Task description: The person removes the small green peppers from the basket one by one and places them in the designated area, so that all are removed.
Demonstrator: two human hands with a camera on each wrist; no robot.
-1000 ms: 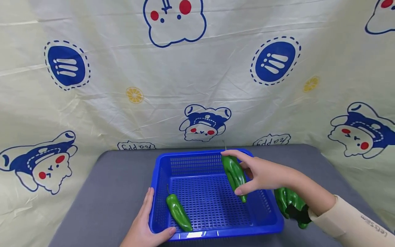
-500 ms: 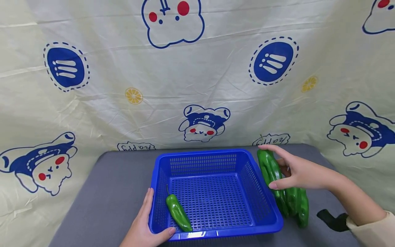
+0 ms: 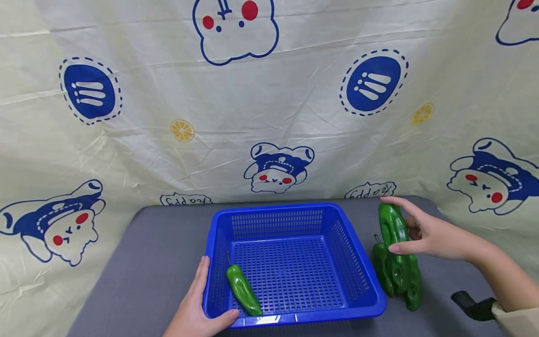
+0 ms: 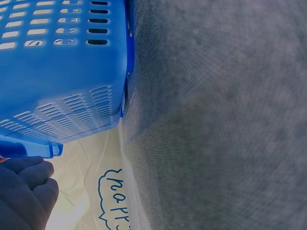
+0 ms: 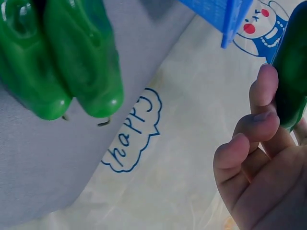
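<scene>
In the head view, my left hand point(image 3: 195, 304) holds the near left corner of the blue plastic basket point(image 3: 351, 312), thumb on the front rim and fingers along the left side. Inside the basket, on its left, lies one long green pepper point(image 3: 244, 290) with its stem pointing away. To the right of the basket, my right hand point(image 3: 429, 236) pinches a large green pepper point(image 3: 392, 222) between thumb and fingers. It is held above other green peppers point(image 3: 412, 285) on the table; two of these peppers point(image 5: 84, 62) show in the right wrist view.
The basket stands on a grey cloth-covered table point(image 3: 160, 262). A pale curtain point(image 3: 294, 103) with blue cartoon prints hangs behind the table's far edge. A dark strap end point(image 3: 471, 306) sticks out at the right sleeve point(image 3: 515, 320).
My right hand has moved right with a green pepper, from over the basket to above the peppers beside it. The left hand, basket and pepper inside stay in place.
</scene>
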